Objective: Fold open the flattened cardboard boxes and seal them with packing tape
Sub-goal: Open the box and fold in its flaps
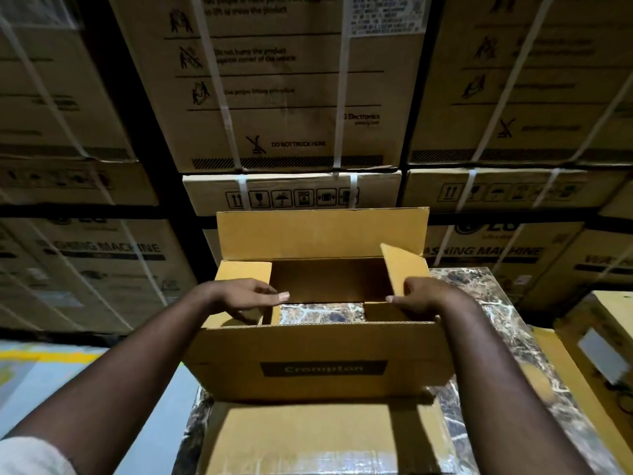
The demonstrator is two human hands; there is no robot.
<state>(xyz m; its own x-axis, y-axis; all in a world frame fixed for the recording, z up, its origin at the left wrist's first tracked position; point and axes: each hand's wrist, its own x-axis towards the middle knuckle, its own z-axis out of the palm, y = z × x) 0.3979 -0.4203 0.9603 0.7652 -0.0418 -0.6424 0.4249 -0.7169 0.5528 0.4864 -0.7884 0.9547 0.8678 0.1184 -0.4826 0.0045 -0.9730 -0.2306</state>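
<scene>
Your way into the cardboard box stays free only in the middle; the left flap, the tilted right flap and the upright back flap stand around it.

Marble-patterned counter, dark with pale veining. Open cardboard box standing directly on it, surface showing through the unclosed bottom. Flat cardboard sheet lying nearer, just beside.
</scene>
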